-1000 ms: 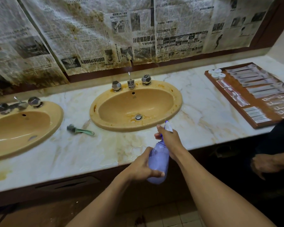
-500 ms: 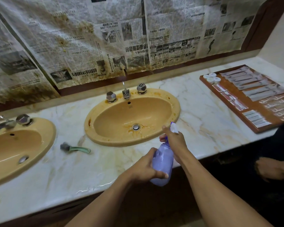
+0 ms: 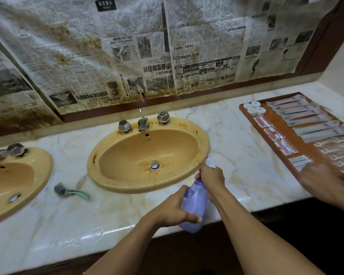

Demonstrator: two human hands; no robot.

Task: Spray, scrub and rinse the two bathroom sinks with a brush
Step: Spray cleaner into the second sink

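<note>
Status: spray bottle [image 3: 195,203] is held two-handed over the near edge of the desk [image 3: 236,139], just near-right of the right sink [image 3: 205,140]. Left hand [image 3: 173,209] grip wraps the lower body and takes the weight. Right hand [image 3: 211,175] grip is clenched round the neck under the white nozzle [image 3: 210,162], which is angled toward the bowl. Reads as lining up a spray, though I can't tell from this angle whether a finger is on the trigger. Bottle is translucent purple, tilted with its base toward the person. Right sink is mustard yellow with rusty orange staining round the drain, on the rim and under the taps, so likely first target. Left sink [image 3: 47,169], same colour, is cut off at the left edge. Brush [image 3: 73,192], grey head and green handle, lies flat on the desk between the sinks, probably parked in reach for scrubbing. Another person's hand [image 3: 318,179], blurred, is at the near end of the tray [image 3: 272,118] of sachets on the right.
</note>
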